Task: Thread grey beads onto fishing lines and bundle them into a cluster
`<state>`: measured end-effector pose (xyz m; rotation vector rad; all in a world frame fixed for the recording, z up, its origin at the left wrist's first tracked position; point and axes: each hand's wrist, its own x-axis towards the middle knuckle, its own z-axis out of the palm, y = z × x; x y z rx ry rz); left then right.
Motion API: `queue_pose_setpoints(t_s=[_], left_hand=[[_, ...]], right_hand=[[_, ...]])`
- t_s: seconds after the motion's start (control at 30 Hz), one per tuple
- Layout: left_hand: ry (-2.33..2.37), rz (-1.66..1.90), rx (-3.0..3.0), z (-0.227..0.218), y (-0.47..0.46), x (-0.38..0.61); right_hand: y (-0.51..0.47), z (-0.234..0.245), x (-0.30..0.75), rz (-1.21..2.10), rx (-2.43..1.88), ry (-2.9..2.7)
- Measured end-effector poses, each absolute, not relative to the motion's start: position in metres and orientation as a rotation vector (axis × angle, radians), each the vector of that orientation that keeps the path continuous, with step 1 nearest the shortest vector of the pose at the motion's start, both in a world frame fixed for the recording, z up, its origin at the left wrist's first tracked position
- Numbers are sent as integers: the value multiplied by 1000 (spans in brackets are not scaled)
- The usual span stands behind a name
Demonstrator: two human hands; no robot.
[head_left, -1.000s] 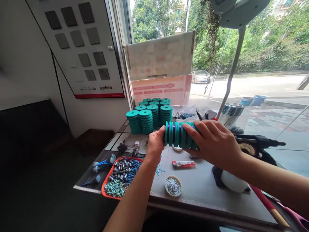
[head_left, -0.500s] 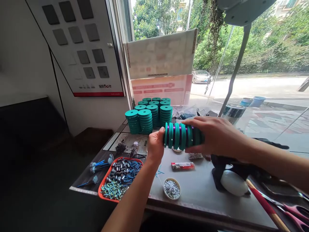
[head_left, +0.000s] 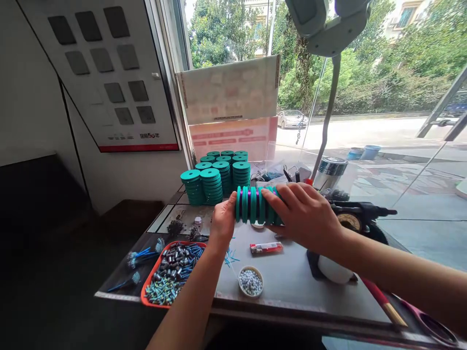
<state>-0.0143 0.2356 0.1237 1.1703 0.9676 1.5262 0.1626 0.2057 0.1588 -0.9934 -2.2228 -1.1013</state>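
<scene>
Held level above the table is a stack of green spools, with purple thread showing between some of the discs. My left hand is closed on its left end, the thumb pressed against the end disc. Around the right end my right hand is wrapped from above, covering several discs. Behind the left hand stand upright stacks of the same green spools. Below the hands lie a red and clear packet and a round cup of small white beads.
An orange tray with screws and dark metal pieces sits at the left front. Blue wire-like bunches lie beside it. At the right are a black device, a clear jar with a silver lid and a lamp arm.
The view has turned slightly right, shifting the scene left. My right hand has slid further over the spool stack, its fingers closer to my left hand.
</scene>
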Motion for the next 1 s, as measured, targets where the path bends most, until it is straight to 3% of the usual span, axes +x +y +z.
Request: queue_pose_setpoints(t_s=[0.07,0.13,0.2,0.33,0.4,0.57,0.73,0.8,1.0], left_hand=[[955,1554,1132,128,235,-8],[942,1588,1096,130,235,-3],[937,1606,1072,130,236,0],[937,1597,1061,128,238,1],[930,1588,1070,129,237,-1],[922,1506,1125,133,236,-12],[939,1457,1128,135,238,-15],[926,1490,1122,135,239,-10],[933,1547,1096,136,241,1]], right_hand=[[203,151,163,-1201,-932,-2164],[208,157,165,-1040,-965,-2229],[218,175,167,-705,-1072,-2345],[248,214,173,330,-1280,-2612],[258,225,175,545,-1279,-2681],[238,208,171,239,-1304,-2568],[209,175,164,-495,-1200,-2398],[212,177,165,-636,-1138,-2399],[238,207,171,3,-1238,-2535]])
